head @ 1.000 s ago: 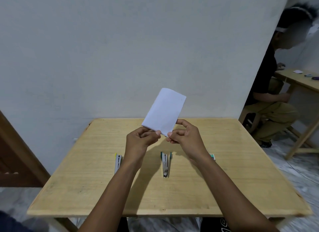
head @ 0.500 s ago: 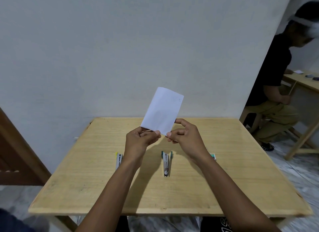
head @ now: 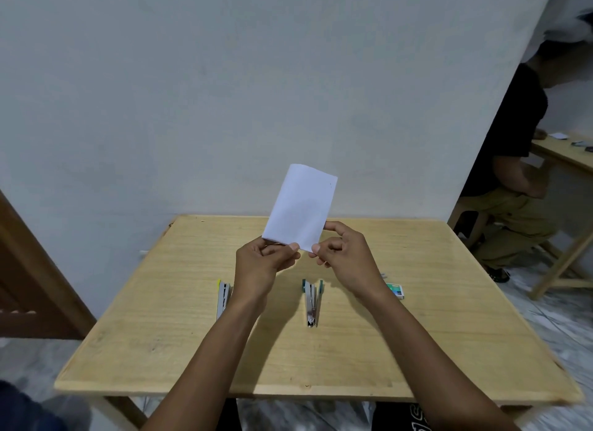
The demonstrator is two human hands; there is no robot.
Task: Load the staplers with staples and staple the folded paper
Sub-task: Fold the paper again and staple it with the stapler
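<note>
The folded paper (head: 301, 209) stands slightly more upright than a second ago, and its top edge now bows a little. Both my hands hold it as they did before. My left hand (head: 260, 263) pinches the bottom edge near the left corner. My right hand (head: 343, 257) pinches the lower right corner between thumb and forefinger, the other fingers curled. The paper rises from my fingertips, in the air above the surface (head: 154, 340).

The two staplers have not moved. The yellow-tipped stapler (head: 223, 297) lies just outside my left wrist. The green-tipped stapler (head: 313, 302) lies between my wrists, and I cannot tell whether it holds staples. The small staple box (head: 396, 291) lies just outside my right wrist, its contents hidden.
</note>
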